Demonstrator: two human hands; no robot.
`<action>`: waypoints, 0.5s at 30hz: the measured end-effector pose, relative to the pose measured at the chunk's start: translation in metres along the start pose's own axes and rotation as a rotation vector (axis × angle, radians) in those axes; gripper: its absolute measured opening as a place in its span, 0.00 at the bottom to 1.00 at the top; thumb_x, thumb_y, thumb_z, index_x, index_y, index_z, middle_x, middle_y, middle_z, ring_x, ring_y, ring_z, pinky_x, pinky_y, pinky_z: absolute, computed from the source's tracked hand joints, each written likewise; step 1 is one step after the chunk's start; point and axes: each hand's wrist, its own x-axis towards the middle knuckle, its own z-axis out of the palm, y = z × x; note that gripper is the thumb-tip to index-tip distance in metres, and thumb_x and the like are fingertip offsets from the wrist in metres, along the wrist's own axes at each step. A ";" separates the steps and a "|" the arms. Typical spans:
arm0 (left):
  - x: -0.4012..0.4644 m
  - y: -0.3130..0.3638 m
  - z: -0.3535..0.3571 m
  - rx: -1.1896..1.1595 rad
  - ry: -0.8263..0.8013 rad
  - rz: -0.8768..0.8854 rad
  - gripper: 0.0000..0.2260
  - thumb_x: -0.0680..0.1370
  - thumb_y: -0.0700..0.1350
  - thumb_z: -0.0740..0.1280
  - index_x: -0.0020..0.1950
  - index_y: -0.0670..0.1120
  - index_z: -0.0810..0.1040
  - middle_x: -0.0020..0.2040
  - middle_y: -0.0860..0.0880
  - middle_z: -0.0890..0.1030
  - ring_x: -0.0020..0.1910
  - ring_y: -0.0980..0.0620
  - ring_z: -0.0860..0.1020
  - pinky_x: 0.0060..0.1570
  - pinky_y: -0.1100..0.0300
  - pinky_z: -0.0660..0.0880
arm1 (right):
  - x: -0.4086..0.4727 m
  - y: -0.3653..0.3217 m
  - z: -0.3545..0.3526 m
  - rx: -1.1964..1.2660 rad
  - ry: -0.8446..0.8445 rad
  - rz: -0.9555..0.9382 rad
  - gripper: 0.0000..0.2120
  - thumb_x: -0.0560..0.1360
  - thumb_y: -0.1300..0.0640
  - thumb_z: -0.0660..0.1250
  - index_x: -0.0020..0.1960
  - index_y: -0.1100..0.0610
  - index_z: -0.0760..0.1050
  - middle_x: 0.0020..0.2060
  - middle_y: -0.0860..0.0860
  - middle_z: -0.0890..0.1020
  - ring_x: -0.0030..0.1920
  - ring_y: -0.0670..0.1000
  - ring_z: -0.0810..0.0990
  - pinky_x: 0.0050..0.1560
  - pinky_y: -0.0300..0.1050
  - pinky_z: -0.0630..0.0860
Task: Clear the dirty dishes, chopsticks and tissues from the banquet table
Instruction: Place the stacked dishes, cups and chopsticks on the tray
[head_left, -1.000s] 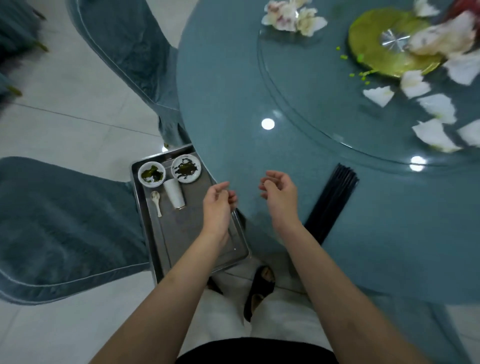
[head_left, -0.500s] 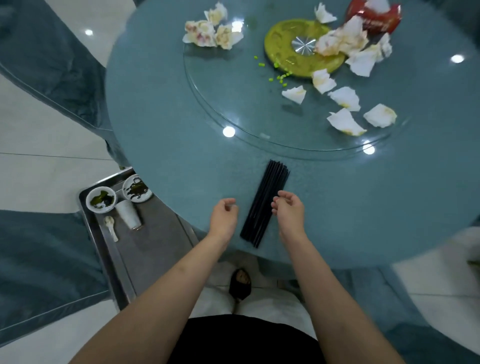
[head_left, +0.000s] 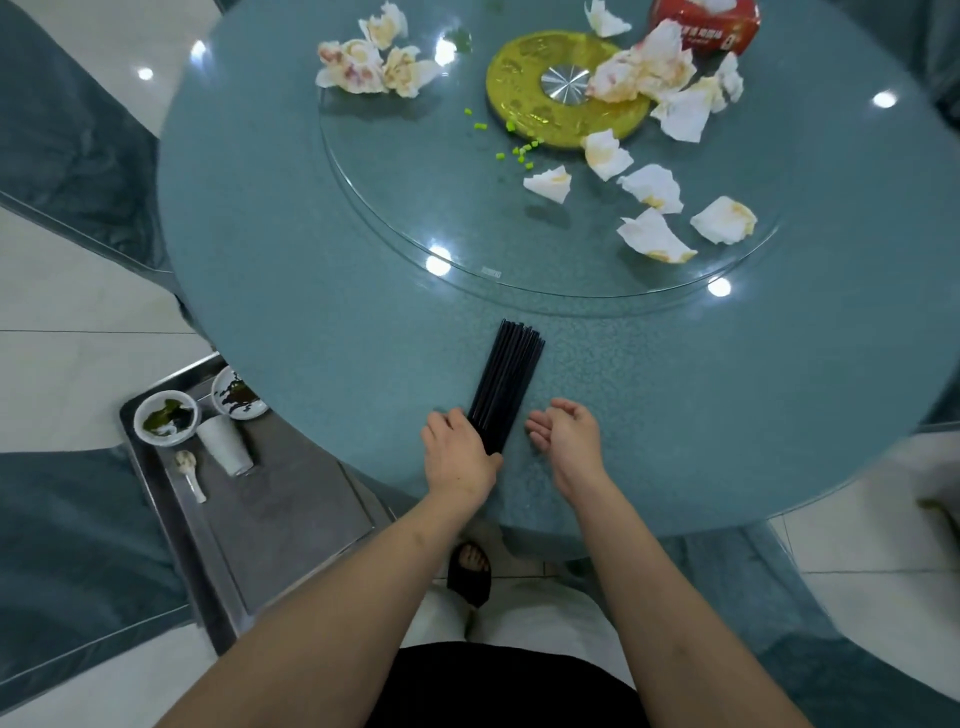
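A bundle of black chopsticks (head_left: 511, 374) lies on the round blue-green table (head_left: 311, 270), near its front edge. My left hand (head_left: 457, 452) is at the bundle's near end, fingers curled against its left side and thumb round the end. My right hand (head_left: 566, 436) is just right of the bundle, palm turned toward it, fingers relaxed, not touching. Crumpled stained tissues (head_left: 649, 234) lie on the glass turntable (head_left: 415, 218); more tissues (head_left: 374, 62) sit at the back.
A metal tray (head_left: 291, 519) sits low at my left, holding a dirty bowl (head_left: 165, 418), a saucer (head_left: 236, 397), a white cup (head_left: 226, 447) and a spoon (head_left: 189, 473). A yellow disc (head_left: 545, 109), green scraps (head_left: 519, 150) and a red tissue box (head_left: 706, 26) are on the turntable. Covered chairs flank the table.
My view and both hands swung from the tray to the chopsticks. My left hand has closed in on the bundle's near end; my right hand has opened beside it.
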 end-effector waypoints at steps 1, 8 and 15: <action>0.001 0.000 -0.001 0.031 -0.001 0.015 0.34 0.72 0.52 0.77 0.71 0.42 0.65 0.68 0.42 0.67 0.67 0.42 0.67 0.67 0.52 0.68 | 0.002 0.000 0.000 0.004 0.000 0.003 0.11 0.82 0.63 0.60 0.65 0.60 0.71 0.53 0.61 0.83 0.53 0.56 0.85 0.60 0.50 0.81; 0.016 -0.007 -0.010 0.249 -0.027 0.109 0.27 0.72 0.48 0.75 0.65 0.42 0.67 0.65 0.42 0.70 0.66 0.43 0.69 0.64 0.52 0.72 | 0.004 -0.005 0.007 0.113 -0.035 0.060 0.13 0.84 0.63 0.59 0.68 0.61 0.68 0.57 0.64 0.82 0.58 0.57 0.84 0.63 0.52 0.80; 0.030 0.003 -0.011 0.416 -0.131 0.127 0.33 0.71 0.49 0.78 0.68 0.42 0.64 0.66 0.39 0.68 0.66 0.41 0.69 0.64 0.53 0.72 | 0.005 -0.011 0.016 0.223 -0.082 0.103 0.15 0.84 0.64 0.58 0.70 0.62 0.64 0.60 0.67 0.79 0.61 0.61 0.81 0.67 0.56 0.77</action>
